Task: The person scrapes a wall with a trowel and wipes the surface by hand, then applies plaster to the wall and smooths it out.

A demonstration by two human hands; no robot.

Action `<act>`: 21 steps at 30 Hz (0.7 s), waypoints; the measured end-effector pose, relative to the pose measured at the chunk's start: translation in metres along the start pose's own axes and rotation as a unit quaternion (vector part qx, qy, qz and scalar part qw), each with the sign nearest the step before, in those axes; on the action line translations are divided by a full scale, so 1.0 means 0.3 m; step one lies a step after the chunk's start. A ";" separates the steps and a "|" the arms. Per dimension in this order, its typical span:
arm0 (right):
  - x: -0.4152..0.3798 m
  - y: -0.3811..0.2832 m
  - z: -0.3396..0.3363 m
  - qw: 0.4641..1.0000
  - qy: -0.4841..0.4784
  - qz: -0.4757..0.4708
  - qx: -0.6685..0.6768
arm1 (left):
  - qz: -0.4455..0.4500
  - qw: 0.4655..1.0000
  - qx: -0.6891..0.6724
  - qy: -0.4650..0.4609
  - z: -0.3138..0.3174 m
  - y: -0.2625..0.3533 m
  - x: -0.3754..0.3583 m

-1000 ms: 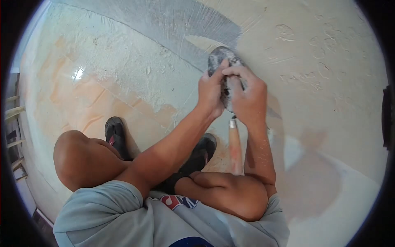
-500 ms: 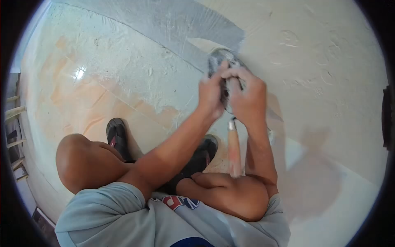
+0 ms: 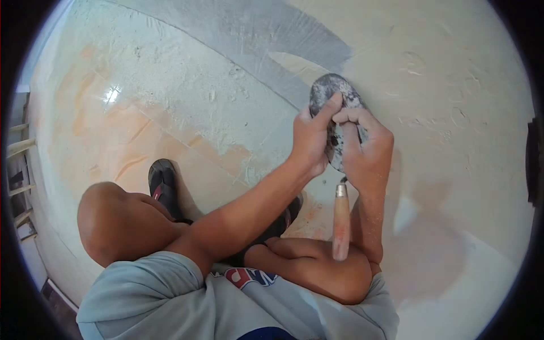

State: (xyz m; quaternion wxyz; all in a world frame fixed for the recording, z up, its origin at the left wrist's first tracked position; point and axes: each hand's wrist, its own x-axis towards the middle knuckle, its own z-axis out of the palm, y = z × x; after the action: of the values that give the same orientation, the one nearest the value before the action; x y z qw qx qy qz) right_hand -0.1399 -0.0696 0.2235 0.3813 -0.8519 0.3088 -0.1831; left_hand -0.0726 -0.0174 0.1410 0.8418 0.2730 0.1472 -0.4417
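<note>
I have the left hand (image 3: 310, 141) closed around the near edge of a dark, white-smeared oval tool (image 3: 334, 93), its thumb flat on the face. The right hand (image 3: 371, 153) curls over the opposite edge; I cannot tell whether its fingers pinch anything. The tool sits between both hands. Just below them I see a wooden handle (image 3: 341, 221); beyond them, a grey patch (image 3: 243, 28) on the floor (image 3: 453, 73).

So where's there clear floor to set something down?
Open, smudged floor lies between the left shoe and far-left bars, and apparently right of the right knee. It's crowded around the trowel, left hand and right hand.
</note>
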 end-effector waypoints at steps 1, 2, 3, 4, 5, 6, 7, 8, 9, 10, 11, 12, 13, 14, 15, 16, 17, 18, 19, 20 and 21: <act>0.009 0.008 0.002 1.000 -0.005 -0.005 -0.020 | -0.008 1.000 -0.011 -0.013 -0.003 0.001 0.007; 0.019 0.009 0.018 0.999 -0.008 -0.023 -0.033 | -0.018 0.999 -0.025 -0.025 -0.009 -0.011 0.013; 0.031 0.010 0.039 0.998 -0.012 -0.039 -0.048 | -0.002 0.999 -0.028 -0.016 -0.032 -0.014 0.040; 0.038 0.017 0.056 0.998 -0.020 -0.037 -0.043 | -0.013 0.999 -0.030 -0.038 -0.045 0.010 0.040; 0.033 0.020 0.046 0.998 -0.021 -0.036 -0.045 | -0.024 0.997 -0.030 -0.060 -0.050 0.029 0.039; 0.029 0.018 0.042 0.999 -0.022 -0.032 -0.037 | -0.009 0.997 -0.038 -0.064 -0.045 0.022 0.045; 0.026 0.013 0.041 0.999 -0.022 -0.028 -0.027 | -0.020 0.998 -0.031 -0.050 -0.035 0.009 0.037; 0.014 -0.003 0.019 0.999 -0.010 -0.027 -0.027 | -0.031 0.999 -0.021 -0.037 -0.024 -0.006 0.021; 0.008 -0.008 0.007 0.999 -0.006 -0.014 -0.028 | -0.028 0.999 -0.011 -0.024 0.017 0.004 -0.009; 0.009 -0.014 0.003 1.000 -0.003 -0.001 -0.031 | -0.025 0.999 -0.010 -0.025 0.016 0.012 0.001; 0.015 -0.015 0.013 0.998 0.000 -0.028 -0.055 | -0.024 0.999 -0.032 -0.012 0.010 0.006 0.015; 0.024 -0.009 0.033 0.998 -0.006 -0.035 -0.056 | -0.023 0.998 -0.058 0.002 0.000 -0.011 0.030; 0.037 0.004 0.055 0.998 -0.014 -0.040 -0.057 | -0.021 0.997 -0.044 -0.064 -0.043 0.002 0.053; 0.047 0.014 0.067 0.996 -0.027 -0.044 -0.076 | -0.028 0.996 -0.046 -0.076 -0.073 -0.004 0.065; 0.038 0.020 0.054 0.996 -0.028 -0.043 -0.077 | -0.035 0.994 -0.046 -0.088 -0.070 0.007 0.062; 0.030 0.018 0.034 0.997 -0.025 -0.035 -0.069 | -0.029 0.995 -0.043 -0.080 -0.066 -0.012 0.062; 0.020 0.009 0.017 0.998 -0.022 -0.027 -0.059 | -0.028 0.997 -0.040 -0.053 -0.043 -0.034 0.044; 0.008 -0.006 -0.001 0.999 -0.006 -0.021 -0.044 | -0.025 0.999 -0.035 -0.029 0.003 -0.026 0.006; 0.015 -0.012 0.007 0.999 -0.004 -0.022 -0.041 | -0.034 0.999 -0.012 0.008 0.032 -0.007 -0.018; 0.020 -0.014 0.012 0.998 -0.011 -0.021 -0.060 | -0.034 0.999 -0.011 0.006 0.009 -0.014 0.004; 0.020 -0.015 0.011 0.996 -0.020 -0.020 -0.082 | -0.037 0.999 -0.026 -0.023 -0.035 -0.034 0.040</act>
State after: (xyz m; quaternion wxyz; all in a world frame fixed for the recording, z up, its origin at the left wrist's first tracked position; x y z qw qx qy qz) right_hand -0.1320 -0.0694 0.2253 0.3125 -0.8897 0.2982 -0.1477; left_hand -0.0744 -0.0239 0.1232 0.8350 0.2355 0.1492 -0.4743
